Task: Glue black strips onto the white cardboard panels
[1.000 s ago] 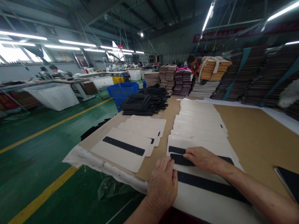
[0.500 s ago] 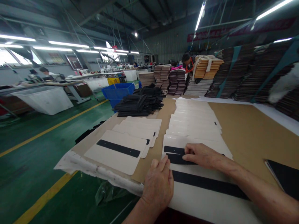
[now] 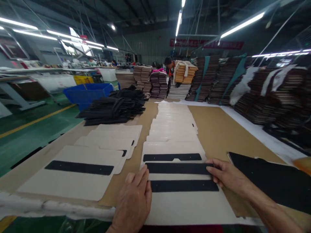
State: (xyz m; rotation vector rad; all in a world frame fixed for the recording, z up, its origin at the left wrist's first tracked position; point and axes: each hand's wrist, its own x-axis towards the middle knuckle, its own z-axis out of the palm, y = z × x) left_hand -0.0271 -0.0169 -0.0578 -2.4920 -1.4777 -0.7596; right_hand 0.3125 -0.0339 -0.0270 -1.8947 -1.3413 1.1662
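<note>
A black strip (image 3: pixel 179 168) lies across an off-white panel, its right end pinched between the thumb and fingers of my right hand (image 3: pixel 224 173). At the strip's left end are the fingertips of my left hand (image 3: pixel 134 197), with the fingers stretched out and pressing there. Just below, a second black strip (image 3: pixel 184 185) lies on the front off-white panel (image 3: pixel 189 207). Above the held strip, another black strip (image 3: pixel 170 157) sits on the panel behind. Further back, overlapping off-white panels (image 3: pixel 172 124) run away from me in a row.
To the left are more overlapping off-white panels (image 3: pixel 73 183), the front one bearing a black strip. A heap of black strips (image 3: pixel 114 108) lies behind them, near a blue bin (image 3: pixel 88 92). A black panel (image 3: pixel 272 181) lies at right. Stacked dark pieces (image 3: pixel 218 77) and a person (image 3: pixel 169 64) are beyond.
My view has swung right. My right hand has moved along the strip to its right end, and the strip now lies stretched straight. My left hand stays by its left end.
</note>
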